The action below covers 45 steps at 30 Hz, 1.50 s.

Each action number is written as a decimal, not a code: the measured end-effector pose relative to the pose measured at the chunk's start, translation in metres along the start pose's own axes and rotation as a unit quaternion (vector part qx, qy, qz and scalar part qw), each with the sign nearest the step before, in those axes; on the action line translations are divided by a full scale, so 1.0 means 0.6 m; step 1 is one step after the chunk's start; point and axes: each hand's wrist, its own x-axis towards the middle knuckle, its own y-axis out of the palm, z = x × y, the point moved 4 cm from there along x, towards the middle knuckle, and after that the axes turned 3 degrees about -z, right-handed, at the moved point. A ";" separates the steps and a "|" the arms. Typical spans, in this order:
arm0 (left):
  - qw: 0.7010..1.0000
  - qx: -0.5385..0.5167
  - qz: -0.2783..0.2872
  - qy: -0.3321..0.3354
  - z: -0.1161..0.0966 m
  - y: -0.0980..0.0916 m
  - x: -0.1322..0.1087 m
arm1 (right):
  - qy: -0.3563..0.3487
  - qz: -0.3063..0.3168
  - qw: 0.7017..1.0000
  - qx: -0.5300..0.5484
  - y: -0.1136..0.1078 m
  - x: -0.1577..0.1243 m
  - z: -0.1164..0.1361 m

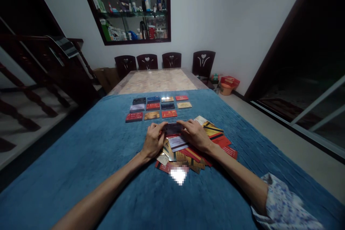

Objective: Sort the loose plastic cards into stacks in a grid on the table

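Between my two hands a purple-grey plastic card [173, 128] is held up near its ends; whether it is one card or a few together I cannot tell. My left hand [154, 139] grips its left end, fingers curled. At the opposite end my right hand [196, 134] pinches it, the wrist above a loose heap. That heap holds several cards, with a lilac card [178, 143] on top, a red card [219, 139] and a yellow card [212, 128] to the right. Beyond my hands lie rows of neat card stacks, among them a red stack [134, 116] and a gold stack [152, 115].
A blue cloth [88, 158] covers the near part of the table; the bare marble-look top [159, 79] shows beyond. Dark chairs [204, 63] stand along the far side. A stair railing [29, 90] is at left, an orange bucket [226, 88] on the floor at right.
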 end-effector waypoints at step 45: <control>0.984 0.053 0.169 -0.013 0.072 -0.067 0.027 | -0.082 0.148 0.986 -0.007 0.023 0.104 0.015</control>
